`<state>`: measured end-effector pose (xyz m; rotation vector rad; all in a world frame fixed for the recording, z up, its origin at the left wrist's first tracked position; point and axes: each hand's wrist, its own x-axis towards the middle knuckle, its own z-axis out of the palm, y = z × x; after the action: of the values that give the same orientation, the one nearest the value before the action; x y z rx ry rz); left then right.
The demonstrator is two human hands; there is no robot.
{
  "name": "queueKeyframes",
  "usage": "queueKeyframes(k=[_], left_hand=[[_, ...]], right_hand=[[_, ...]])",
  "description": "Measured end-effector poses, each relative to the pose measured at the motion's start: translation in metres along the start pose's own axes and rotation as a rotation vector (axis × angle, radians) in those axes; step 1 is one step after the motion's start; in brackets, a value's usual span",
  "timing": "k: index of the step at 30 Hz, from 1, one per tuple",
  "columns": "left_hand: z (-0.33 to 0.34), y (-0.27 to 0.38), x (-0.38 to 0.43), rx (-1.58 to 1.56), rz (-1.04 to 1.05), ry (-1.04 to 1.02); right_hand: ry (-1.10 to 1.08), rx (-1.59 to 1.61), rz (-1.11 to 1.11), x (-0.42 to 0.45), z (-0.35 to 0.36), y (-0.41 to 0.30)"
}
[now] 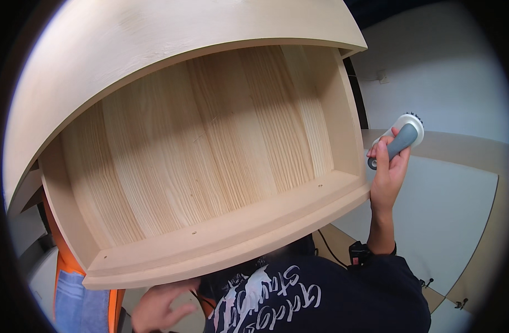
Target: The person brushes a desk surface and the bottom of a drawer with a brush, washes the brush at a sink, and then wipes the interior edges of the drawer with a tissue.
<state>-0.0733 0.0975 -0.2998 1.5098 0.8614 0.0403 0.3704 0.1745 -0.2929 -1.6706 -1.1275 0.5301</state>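
Note:
A pulled-out wooden drawer [188, 154] with a plank bottom of strong grain lies before me, and no objects show inside. Its front board [229, 243] faces my body and has several small screw holes on the inner ledge. To the right of the drawer, my right hand [389, 166] grips a scrubbing brush [404, 139] by its grey handle. The white brush head points up and away, its dark bristles facing outward. Below the front board at lower left is my left hand [165, 306], slightly blurred, thumb apart from the fingers, with nothing visible in it.
The pale wooden cabinet top [188, 37] overhangs the drawer's far side. A blue cloth [82, 301] hangs over an orange support [65, 254] at lower left. On the right are a white panel [437, 212] and a wall outlet [382, 77]. A black cable [331, 249] hangs near my body.

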Motion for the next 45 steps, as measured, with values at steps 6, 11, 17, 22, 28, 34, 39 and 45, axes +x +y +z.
queueKeyframes(k=[6,11,17,22,28,34,39,45], left_hand=[[-0.070,0.126,-0.002,0.350,0.032,0.254],[-0.102,0.150,0.110,0.672,-0.053,0.319],[-0.111,0.132,0.212,1.019,-0.168,0.267],[-0.098,0.127,0.234,1.056,-0.206,0.282],[-0.096,0.118,0.238,0.995,-0.221,0.313],[-0.084,0.172,0.151,0.924,0.155,0.480],[-0.065,0.152,0.052,0.910,0.178,0.785],[-0.033,0.069,0.020,0.498,0.288,1.179]], right_hand=[[-0.052,0.019,-0.005,0.004,0.001,0.001],[-0.011,0.007,0.044,0.002,-0.004,-0.009],[-0.010,0.080,0.044,0.003,-0.004,-0.014],[-0.014,0.117,0.071,0.006,-0.006,-0.011],[-0.021,0.124,0.059,0.006,-0.013,-0.005],[-0.019,0.165,0.021,0.005,-0.011,-0.002],[-0.010,0.166,0.006,0.009,-0.018,0.010],[-0.002,0.107,0.001,0.006,-0.010,0.009]])
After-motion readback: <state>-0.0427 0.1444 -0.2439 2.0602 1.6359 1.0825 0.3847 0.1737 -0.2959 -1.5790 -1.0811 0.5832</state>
